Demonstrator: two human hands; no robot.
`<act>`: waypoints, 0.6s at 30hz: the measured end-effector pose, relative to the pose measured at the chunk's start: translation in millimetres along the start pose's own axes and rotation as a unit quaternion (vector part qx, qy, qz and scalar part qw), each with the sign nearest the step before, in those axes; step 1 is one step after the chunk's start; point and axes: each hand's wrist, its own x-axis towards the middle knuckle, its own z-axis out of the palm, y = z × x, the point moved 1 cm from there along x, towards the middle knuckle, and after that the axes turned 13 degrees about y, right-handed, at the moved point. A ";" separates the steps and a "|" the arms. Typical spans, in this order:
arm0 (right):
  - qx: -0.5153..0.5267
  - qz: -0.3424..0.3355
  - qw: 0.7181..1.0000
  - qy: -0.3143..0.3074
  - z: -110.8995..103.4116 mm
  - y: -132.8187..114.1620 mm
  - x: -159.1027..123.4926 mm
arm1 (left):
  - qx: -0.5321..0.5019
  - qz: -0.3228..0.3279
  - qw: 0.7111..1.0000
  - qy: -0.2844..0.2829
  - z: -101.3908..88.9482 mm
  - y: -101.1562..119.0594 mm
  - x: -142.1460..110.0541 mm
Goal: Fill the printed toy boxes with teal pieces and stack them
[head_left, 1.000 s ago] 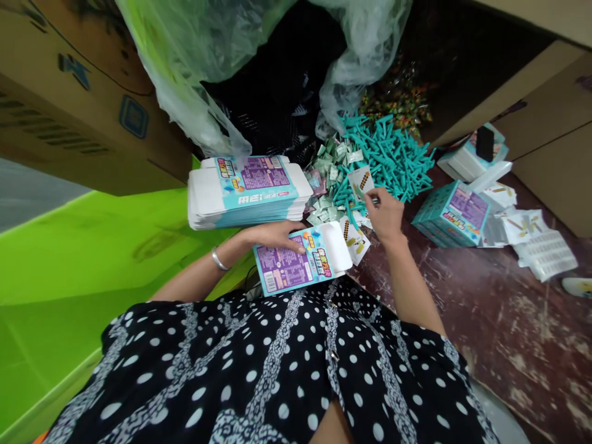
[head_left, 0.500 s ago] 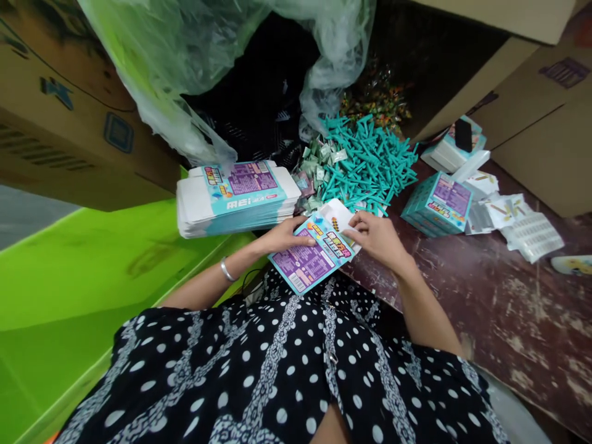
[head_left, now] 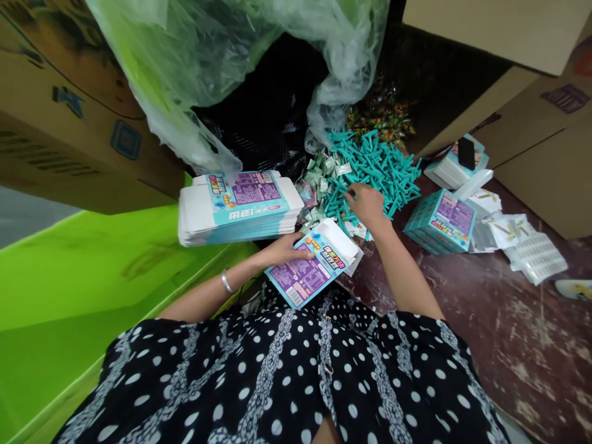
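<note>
My left hand [head_left: 285, 248] holds a printed teal and purple carton [head_left: 313, 266] at the table edge, thumb on top, its open white flap pointing away from me. My right hand [head_left: 367, 205] reaches forward into the pile of teal plastic sticks [head_left: 379, 166], fingers curled down on them. I cannot make out whether they grip one. Small greenish sachets [head_left: 324, 185] lie beside the sticks, just left of this hand. A stack of flat cartons [head_left: 240, 206] sits left of the held carton.
A folded-up carton [head_left: 441, 221] stands right of the sticks, with white sticker sheets [head_left: 536, 259] and another carton stack [head_left: 456, 166] beyond. Wrapped sweets [head_left: 382, 117] lie behind the sticks. Clear plastic bags [head_left: 222, 68], cardboard boxes [head_left: 69, 117] and a green bin [head_left: 92, 271] crowd the left.
My right hand left the carton's open flap and moved forward into the teal sticks. The card it held a second ago is no longer in it. My left hand keeps the carton.
</note>
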 end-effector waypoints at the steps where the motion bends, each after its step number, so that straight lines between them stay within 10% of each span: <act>1: -0.038 -0.015 0.999 -0.024 3.5 -8.4 6.4 | -0.002 0.002 1.000 0.003 -0.5 -0.7 0.7; 7: -0.143 -0.063 0.982 -0.102 -0.4 -14.9 40.0 | -0.007 0.013 1.000 0.016 -8.5 -5.6 2.3; 18: -0.088 -0.071 0.993 0.028 -75.5 7.9 116.1 | -0.013 0.018 0.999 0.045 -14.1 -15.2 10.4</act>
